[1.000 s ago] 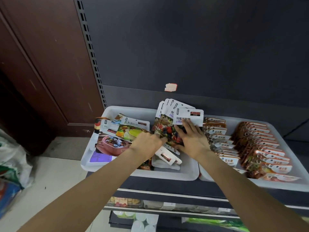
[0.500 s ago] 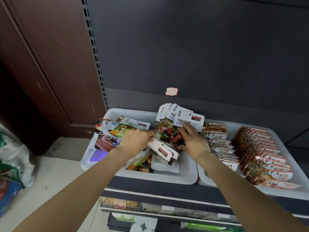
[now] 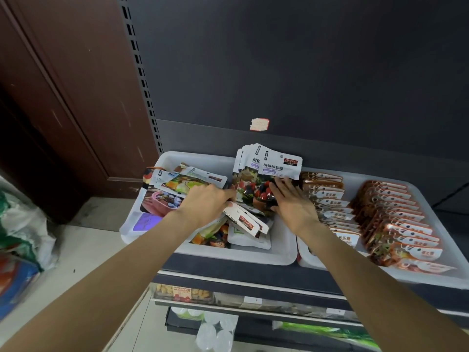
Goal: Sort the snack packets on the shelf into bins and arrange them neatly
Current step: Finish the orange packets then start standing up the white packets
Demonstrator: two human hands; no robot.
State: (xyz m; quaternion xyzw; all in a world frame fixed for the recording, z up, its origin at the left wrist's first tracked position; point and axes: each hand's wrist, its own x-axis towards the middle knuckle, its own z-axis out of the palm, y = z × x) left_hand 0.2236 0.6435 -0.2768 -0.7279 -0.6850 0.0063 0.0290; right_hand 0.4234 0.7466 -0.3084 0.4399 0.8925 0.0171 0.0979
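A white bin (image 3: 236, 254) on the shelf holds mixed snack packets. A stack of berry candy packets (image 3: 269, 168) stands upright at its back right. My right hand (image 3: 291, 201) lies flat against the front of that stack, fingers straight. My left hand (image 3: 205, 201) is curled at the stack's left edge and grips it; its fingertips are hidden. Loose white packets (image 3: 247, 221) lie below the hands. Fruit-picture packets (image 3: 182, 184) lie tilted in the bin's left half.
A second white bin (image 3: 429, 276) to the right holds two neat rows of brown and orange packets (image 3: 396, 219). A dark back panel rises behind. Lower shelves (image 3: 253, 301) hold more goods. Bags (image 3: 20, 232) sit on the floor at left.
My left hand moved left and down off the front of the berry stack to its left edge. My right hand slid slightly lower on the stack. The camera view rose a little.
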